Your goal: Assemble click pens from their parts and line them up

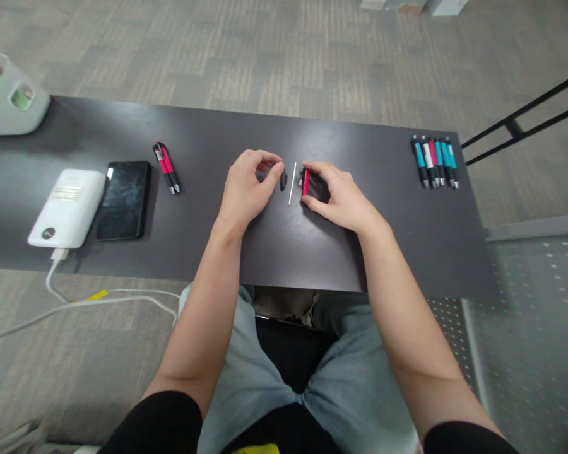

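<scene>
Near the middle of the dark table, my left hand has its thumb and forefinger curved together at the top end of a small black pen part. Just right of that part, a thin white refill lies by itself, slightly slanted. My right hand holds a red pen barrel between thumb and forefinger, one at each end. A tiny silvery piece shows against the left side of the barrel.
Two red-and-black pens lie left of my hands, beside a black phone and a white power bank with a cable. Several pens form a row at the table's right end. A white container stands far left.
</scene>
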`<state>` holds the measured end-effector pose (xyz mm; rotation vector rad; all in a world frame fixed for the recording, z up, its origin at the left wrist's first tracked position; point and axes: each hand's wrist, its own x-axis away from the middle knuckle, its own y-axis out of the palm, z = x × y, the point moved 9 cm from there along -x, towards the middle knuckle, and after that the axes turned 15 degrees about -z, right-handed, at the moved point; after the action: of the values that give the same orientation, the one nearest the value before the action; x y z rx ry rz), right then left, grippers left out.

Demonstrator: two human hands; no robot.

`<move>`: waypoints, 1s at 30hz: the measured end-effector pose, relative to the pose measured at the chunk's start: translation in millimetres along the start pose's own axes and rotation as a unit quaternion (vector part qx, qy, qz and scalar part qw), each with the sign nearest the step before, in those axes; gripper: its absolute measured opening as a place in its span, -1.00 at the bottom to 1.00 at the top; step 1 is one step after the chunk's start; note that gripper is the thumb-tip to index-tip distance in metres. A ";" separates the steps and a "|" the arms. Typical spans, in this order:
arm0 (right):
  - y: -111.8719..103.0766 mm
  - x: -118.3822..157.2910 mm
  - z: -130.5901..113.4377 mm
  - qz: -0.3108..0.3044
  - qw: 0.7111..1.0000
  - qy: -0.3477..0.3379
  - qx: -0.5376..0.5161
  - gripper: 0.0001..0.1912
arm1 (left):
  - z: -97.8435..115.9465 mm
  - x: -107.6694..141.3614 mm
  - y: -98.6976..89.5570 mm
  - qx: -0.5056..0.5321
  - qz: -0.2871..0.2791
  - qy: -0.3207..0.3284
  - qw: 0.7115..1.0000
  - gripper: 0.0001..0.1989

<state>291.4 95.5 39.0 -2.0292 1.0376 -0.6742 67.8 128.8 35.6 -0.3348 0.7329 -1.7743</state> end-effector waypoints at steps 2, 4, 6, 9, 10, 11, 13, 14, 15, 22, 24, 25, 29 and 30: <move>-4.0 4.5 2.0 0.007 1.000 0.005 0.002 -0.15 | -0.1 0.5 -1.2 0.002 0.003 0.000 1.000 -0.81; -11.2 11.8 7.3 0.021 1.000 0.017 -0.001 -0.13 | -0.6 1.1 -3.3 0.005 0.006 -0.002 1.000 -0.82; -21.5 21.9 16.0 0.046 0.998 0.028 -0.016 -0.14 | -2.0 1.8 -6.1 0.009 0.010 -0.006 1.000 -0.83; -36.3 38.7 34.1 0.086 0.994 0.041 -0.047 -0.20 | -5.0 2.4 -10.2 0.016 0.021 -0.008 1.000 -0.81; -39.1 43.1 40.8 0.089 0.993 0.048 -0.055 -0.22 | -6.3 2.4 -11.1 0.017 0.025 -0.009 1.000 -0.81; -40.5 46.5 46.8 0.088 0.993 0.056 -0.062 -0.26 | -7.4 2.3 -11.8 0.017 0.028 -0.009 0.999 -0.80; -40.5 50.2 54.5 0.078 0.992 0.065 -0.070 -0.30 | -9.0 2.0 -12.7 0.017 0.035 -0.006 0.999 -0.79; -39.2 50.3 55.4 0.071 0.993 0.065 -0.070 -0.32 | -9.4 1.9 -12.9 0.018 0.037 -0.004 0.999 -0.80; -37.1 49.2 54.3 0.063 0.994 0.064 -0.066 -0.32 | -9.4 1.8 -12.9 0.019 0.039 -0.002 0.999 -0.81; -9.8 21.7 19.4 0.040 0.999 0.020 0.005 -0.08 | 7.4 1.6 4.1 -0.018 0.001 0.016 1.000 -0.86; -1.7 11.6 13.1 0.029 0.999 0.016 0.020 0.04 | 14.7 1.7 14.2 -0.041 -0.018 0.020 0.999 -0.83; 1.9 6.9 11.7 0.020 0.999 0.016 0.023 0.09 | 17.5 1.8 19.1 -0.050 -0.025 0.019 0.998 -0.81; 8.3 -4.6 12.2 0.000 1.000 0.018 0.023 0.11 | 25.9 1.9 34.6 -0.073 -0.040 0.009 0.997 -0.77; 8.2 -5.2 12.7 0.000 1.000 0.017 0.024 0.07 | 27.8 1.8 37.6 -0.077 -0.044 0.009 0.996 -0.77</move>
<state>294.1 101.5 24.4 -1.9830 1.0323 -0.7280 111.3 111.9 33.0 -0.4621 0.8819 -1.8088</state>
